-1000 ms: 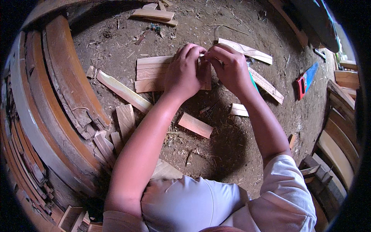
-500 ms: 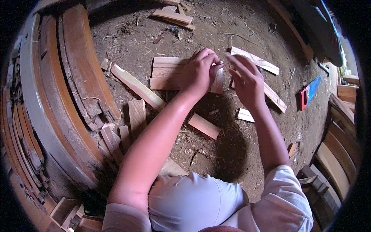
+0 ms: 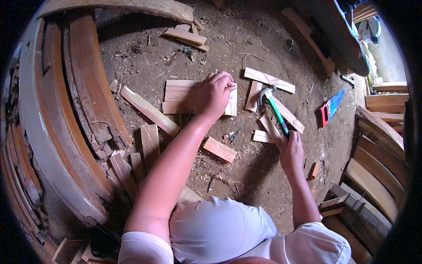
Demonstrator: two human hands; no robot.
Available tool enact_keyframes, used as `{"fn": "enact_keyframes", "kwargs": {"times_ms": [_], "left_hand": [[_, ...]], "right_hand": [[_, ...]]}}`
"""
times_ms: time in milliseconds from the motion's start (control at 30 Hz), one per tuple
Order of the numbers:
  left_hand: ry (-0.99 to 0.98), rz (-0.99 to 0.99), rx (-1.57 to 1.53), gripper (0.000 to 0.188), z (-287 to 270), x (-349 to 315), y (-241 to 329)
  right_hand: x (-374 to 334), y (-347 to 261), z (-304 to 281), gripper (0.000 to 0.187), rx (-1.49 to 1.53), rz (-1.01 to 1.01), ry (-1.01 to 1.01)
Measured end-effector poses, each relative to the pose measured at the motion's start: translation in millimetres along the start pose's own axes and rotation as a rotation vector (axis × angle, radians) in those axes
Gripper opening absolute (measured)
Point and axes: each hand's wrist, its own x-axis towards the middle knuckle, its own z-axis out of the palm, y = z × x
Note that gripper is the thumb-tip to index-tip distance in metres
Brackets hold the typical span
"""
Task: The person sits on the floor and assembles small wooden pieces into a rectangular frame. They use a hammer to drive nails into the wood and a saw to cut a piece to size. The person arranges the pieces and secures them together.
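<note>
Has long planks (image 3: 85,79) stacked along the left edge of the dirt floor (image 3: 272,176), flat boards (image 3: 178,94) in from its far edge, and a saw (image 3: 330,108) near its right edge. Grips a green-handled hammer (image 3: 276,112) in the right hand (image 3: 292,154), near loose strips of wood (image 3: 289,115). Closes the left hand (image 3: 214,94), fingertips together, near the boards' right end; cannot tell around what.

Left hand (image 3: 213,97) over flat, pale wooden boards (image 3: 181,95) at 12 o'clock, right hand (image 3: 292,153) gripping a green-and-black, metal-headed claw hammer (image 3: 277,113) around 3.
</note>
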Motion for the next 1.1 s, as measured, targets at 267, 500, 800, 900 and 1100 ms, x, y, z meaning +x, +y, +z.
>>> {"fn": "enact_keyframes", "kwargs": {"times_ms": [267, 500, 800, 900, 1100], "left_hand": [[-0.013, -0.017, 0.007, 0.013, -3, -2, 8], [-0.012, -0.018, -0.011, 0.011, -1, -2, 5], [-0.003, 0.006, 0.001, 0.010, 0, -3, 2], [0.003, 0.023, -0.032, 0.011, 2, 0, 1], [0.001, -0.009, -0.039, 0.012, 5, -2, -5]], "right_hand": [[-2, -59, -46, 0.049, 0.515, -0.054, -0.057], [-1, -76, -48, 0.063, 0.480, -0.110, -0.059], [-4, -78, -38, 0.049, 0.505, -0.181, 0.087], [-4, -84, -25, 0.053, 0.464, -0.278, 0.223], [-11, -84, -40, 0.062, 0.514, -0.161, 0.124]]}}
